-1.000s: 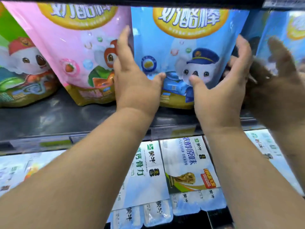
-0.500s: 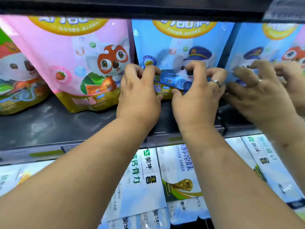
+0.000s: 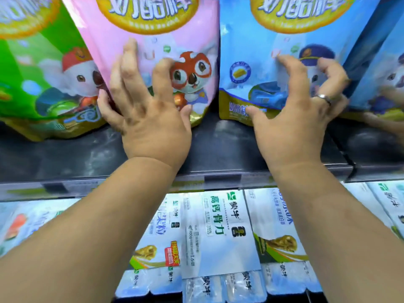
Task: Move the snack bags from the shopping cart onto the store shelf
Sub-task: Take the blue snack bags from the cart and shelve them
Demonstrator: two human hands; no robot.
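Three cartoon snack bags stand upright on the dark store shelf point(image 3: 65, 158): a green bag point(image 3: 39, 73), a pink bag point(image 3: 175, 36) and a blue bag point(image 3: 251, 51). My left hand point(image 3: 146, 114) lies spread on the lower front of the pink bag, with the little finger tucked round its left edge and the thumb at its bottom. My right hand point(image 3: 295, 114), wearing a ring, grips the blue bag, fingers curled over its right edge and thumb on its lower front. The shopping cart is out of view.
A second blue bag point(image 3: 382, 62) stands at the far right, with another hand point(image 3: 389, 125) blurred at its base. Below the shelf's front rail point(image 3: 218, 178), several white dairy packs point(image 3: 218, 232) lie in rows.
Both hands were on the blue bag. My left hand has moved left onto the pink bag, and my right hand has spread across the blue bag. The view has moved closer and tilted upward.
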